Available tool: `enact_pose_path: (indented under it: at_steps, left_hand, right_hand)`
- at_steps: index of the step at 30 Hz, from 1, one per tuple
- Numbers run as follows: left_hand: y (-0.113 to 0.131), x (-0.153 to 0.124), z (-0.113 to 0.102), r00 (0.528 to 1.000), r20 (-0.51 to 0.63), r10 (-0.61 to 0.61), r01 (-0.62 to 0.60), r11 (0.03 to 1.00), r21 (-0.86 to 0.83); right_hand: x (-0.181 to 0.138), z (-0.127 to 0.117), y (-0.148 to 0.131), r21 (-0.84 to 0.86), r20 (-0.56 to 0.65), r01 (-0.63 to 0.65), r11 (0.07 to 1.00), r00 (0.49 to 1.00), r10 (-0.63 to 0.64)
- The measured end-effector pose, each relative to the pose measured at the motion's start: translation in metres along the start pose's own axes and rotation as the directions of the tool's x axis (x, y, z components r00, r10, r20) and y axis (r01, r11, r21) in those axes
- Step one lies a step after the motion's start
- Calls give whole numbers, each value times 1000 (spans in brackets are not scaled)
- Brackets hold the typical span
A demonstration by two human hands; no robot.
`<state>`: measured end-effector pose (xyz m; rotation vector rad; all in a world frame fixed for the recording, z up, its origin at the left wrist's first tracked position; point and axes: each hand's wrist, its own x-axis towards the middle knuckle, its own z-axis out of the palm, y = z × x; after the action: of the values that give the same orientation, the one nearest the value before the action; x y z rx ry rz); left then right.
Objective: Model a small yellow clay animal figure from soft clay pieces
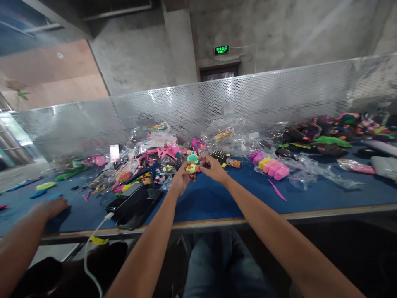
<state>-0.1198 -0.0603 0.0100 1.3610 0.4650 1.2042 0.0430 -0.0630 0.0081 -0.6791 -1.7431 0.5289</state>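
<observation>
My left hand (181,181) is closed around a small clay figure (191,169), mostly yellow with brown parts, held up over the blue table. My right hand (214,167) is pinched at the figure's right side. Its thumb and finger are together, and whatever lies between them is too small to make out. Just behind the figure shows a round green and teal piece (192,158). A black dotted piece (218,156) lies behind my right hand, with a small packet of brown clay (234,163) to its right.
Clay blocks in pink, yellow and purple (274,167) lie to the right, near a pink clay tool (277,190). A black device on a stand (132,203) with a white cable is front left. Wrapped clay pieces (127,171) heap behind it. Another person's hand (51,207) rests far left.
</observation>
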Motion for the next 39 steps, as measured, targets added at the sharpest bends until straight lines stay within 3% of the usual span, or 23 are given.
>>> enact_pose_path:
  at_steps: [2, 6, 10, 14, 31, 39]
  left_hand:
    - [2, -1, 1, 1000, -18, -15, 15, 1000, -9]
    - [2, 2, 0, 983, -180, -36, 39, 999, 13]
    - [-1, 5, -1, 969, -238, -59, 55, 998, -26]
    - [-1, 5, 1, 954, -292, -64, 60, 998, -25]
    - [-3, 3, 1, 966, -252, -53, 78, 993, 89]
    - [-9, 5, -4, 958, -287, 32, 15, 987, 158]
  right_hand:
    - [-1, 1, -2, -1, 22, 6, 1000, 1000, -6]
    - [-6, 3, -9, -119, 74, 83, 989, 994, -74]
    - [-9, 6, -19, -311, 123, 208, 927, 976, -178]
    - [-9, 10, -24, -399, 192, 308, 864, 949, -250]
    - [-9, 12, -19, -450, 237, 375, 811, 925, -296]
    - [-10, 12, -22, -484, 269, 376, 790, 923, -274]
